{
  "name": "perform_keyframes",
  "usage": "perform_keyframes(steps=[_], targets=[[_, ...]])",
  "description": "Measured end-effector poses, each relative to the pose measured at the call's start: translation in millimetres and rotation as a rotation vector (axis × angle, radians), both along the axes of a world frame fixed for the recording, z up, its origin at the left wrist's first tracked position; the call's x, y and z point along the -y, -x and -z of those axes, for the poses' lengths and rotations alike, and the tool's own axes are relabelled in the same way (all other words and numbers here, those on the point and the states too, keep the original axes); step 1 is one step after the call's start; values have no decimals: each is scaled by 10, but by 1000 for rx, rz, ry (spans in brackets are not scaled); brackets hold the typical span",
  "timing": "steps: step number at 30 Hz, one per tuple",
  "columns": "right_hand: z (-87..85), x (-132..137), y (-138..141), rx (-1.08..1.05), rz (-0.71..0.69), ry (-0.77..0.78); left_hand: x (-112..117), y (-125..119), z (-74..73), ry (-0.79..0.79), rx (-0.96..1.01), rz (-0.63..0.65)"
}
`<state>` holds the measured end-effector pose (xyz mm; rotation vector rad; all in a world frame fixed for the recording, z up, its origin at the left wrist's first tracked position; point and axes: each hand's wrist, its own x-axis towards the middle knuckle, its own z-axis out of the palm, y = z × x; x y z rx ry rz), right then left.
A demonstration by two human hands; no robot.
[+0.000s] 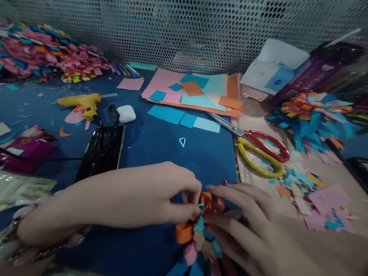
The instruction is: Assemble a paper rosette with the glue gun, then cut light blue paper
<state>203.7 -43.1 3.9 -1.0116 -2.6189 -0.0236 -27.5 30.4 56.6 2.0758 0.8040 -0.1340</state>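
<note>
Where the lower middle of the frame shows a paper ornament (199, 241) with orange loops and peach, pink and blue pieces, I see both hands gathered at its top. From my side, the left hand (172, 188) has its thumb and index finger pinched together on a small teal strip (201, 209), its other fingers curled in. On the right hand (255, 222), the fingers are stretched out and slightly parted, tips against the ornament's right side; I cannot tell whether they grip it. Upper centre on the blue counter (152, 149) I have a pile of coloured paper (198, 90), with scissors (247, 134) lying right of centre, handles spread. A yellow glue gun (87, 106) lies upper left, above a black phone (106, 149) that the left forearm partly covers.
</note>
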Motion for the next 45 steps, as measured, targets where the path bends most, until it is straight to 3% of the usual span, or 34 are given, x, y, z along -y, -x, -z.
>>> perform_keyframes(steps=[3, 9, 16, 20, 24, 31, 35, 38, 45], targets=[[-45, -40, 39, -41, 26, 101, -16, 13, 4, 8, -14, -45], [37, 2, 100, -134, 77, 172, -45, 41, 20, -9, -21, -64], [-15, -15, 127, -96, 66, 342, -58, 33, 87, -108, 16, -273], [-11, -29, 161, -97, 118, 325, -43, 23, 61, -61, 28, -259], [-10, -55, 184, -94, 102, 291, -51, 25, 24, -30, 34, -345], [-60, -113, 203, -48, 102, 431, -74, 31, -9, 89, 134, -453], [-37, -59, 199, -84, 143, 307, -80, 10, -47, 114, 217, -540], [-34, -34, 204, -93, 162, 242, -81, 6, -64, 114, 224, -538], [-193, -94, 227, -13, 212, 383, -64, 11, -68, 89, 170, -515]])
